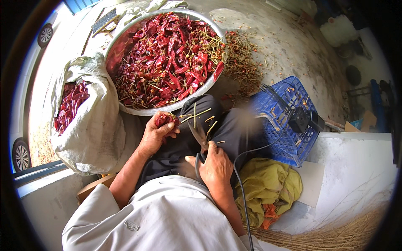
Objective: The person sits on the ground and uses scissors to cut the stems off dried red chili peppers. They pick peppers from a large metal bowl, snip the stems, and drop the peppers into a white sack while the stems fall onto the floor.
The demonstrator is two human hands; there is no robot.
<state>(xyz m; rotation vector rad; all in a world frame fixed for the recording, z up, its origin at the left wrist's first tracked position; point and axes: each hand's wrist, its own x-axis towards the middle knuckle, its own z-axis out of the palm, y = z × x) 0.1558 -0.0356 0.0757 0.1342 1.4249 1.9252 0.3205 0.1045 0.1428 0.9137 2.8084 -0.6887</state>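
Observation:
My left hand (pixel 157 131) grips a bunch of dried red chillies (pixel 166 120) above my lap, their pale stems pointing right. A pair of scissors (pixel 200 135) is in my right hand (pixel 217 163), its blades apart and aimed up toward those stems. The far handle loop shows by my thumb; the rest is hidden by my fingers. Cut stem pieces (pixel 212 127) are over my dark trousers (pixel 169 157), close to the blades. Just beyond my knees stands a wide metal basin (pixel 141 112) heaped with dried red chillies (pixel 171 59), many with stems.
At left, a white woven sack (pixel 91 125) holds more dried chillies (pixel 70 105). Stem scraps (pixel 241 62) lie piled on the concrete floor right of the basin. A blue plastic crate (pixel 282 109) carries a black device (pixel 303 120) whose cable (pixel 240 175) runs past my right arm. Yellow-green cloth (pixel 267 185) lies nearby.

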